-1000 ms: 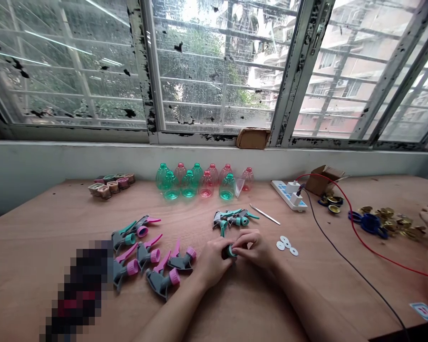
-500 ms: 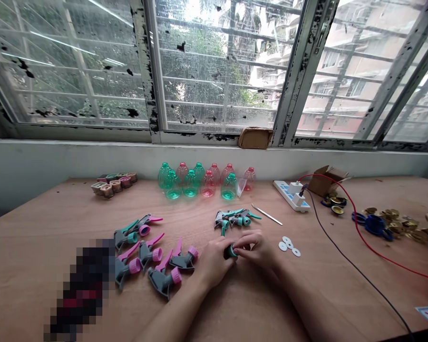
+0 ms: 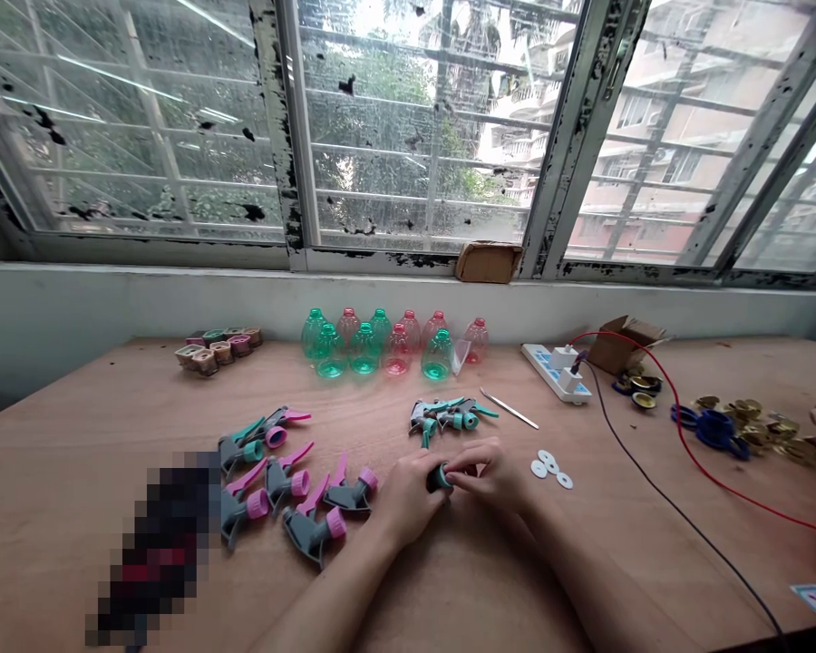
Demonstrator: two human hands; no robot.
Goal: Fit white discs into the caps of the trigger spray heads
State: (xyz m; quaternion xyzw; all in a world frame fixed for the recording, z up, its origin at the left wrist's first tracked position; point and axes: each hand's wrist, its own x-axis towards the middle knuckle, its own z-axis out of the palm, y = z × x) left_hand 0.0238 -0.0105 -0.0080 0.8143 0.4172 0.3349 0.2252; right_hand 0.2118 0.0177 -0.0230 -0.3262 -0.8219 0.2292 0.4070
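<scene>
A broad, light-brown wooden table (image 3: 68,472) runs along the wall; at its back edge stand rounded, see-through green plastic bottles (image 3: 364,355) and rounded, see-through red plastic bottles (image 3: 398,355), with a cluster of small multicoloured tubs (image 3: 221,352) well to their left; grey plastic spray heads with pink levers (image 3: 306,535) lie at left, one teal-levered among them; grey-and-teal plastic spray heads (image 3: 452,416) lie mid-table, near a thin white stick (image 3: 510,409); rightward lie flat white rings (image 3: 539,469), a white-and-blue power strip (image 3: 539,363) and gold-coloured pieces (image 3: 748,415).
</scene>
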